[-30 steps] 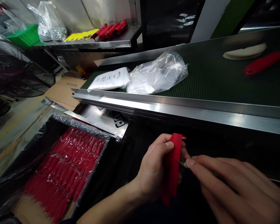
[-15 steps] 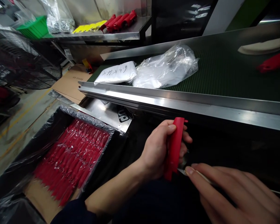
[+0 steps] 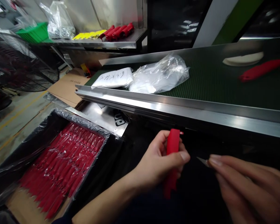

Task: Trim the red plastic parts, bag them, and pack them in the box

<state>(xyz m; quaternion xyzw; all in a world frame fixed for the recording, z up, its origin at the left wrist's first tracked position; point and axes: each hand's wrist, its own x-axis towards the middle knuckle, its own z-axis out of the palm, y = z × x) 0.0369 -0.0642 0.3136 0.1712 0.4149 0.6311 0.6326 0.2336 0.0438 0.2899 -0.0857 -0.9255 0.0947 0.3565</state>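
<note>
Below the conveyor's near rail, my left hand point(image 3: 162, 163) is closed around a long red plastic part point(image 3: 173, 143), held roughly upright with the thumb across its front. A small tab sticks out at the part's upper right. To the right, my right hand point(image 3: 249, 183) is closed on a small knife point(image 3: 202, 161), its pointed blade aimed left toward the red part but apart from it. The fingers hide the knife's handle.
A green conveyor belt point(image 3: 207, 87) carries a white packet point(image 3: 113, 77), a clear plastic bag point(image 3: 158, 74), a cream curved piece point(image 3: 244, 59) and another red part point(image 3: 262, 70). At left, a lined box point(image 3: 84, 116) holds rows of bagged red parts. A fan point(image 3: 21, 62) stands behind.
The knife has moved right, away from the red part. My left thumb has shifted down across the part's front. The belt's red part and cream piece appear farther left in view.
</note>
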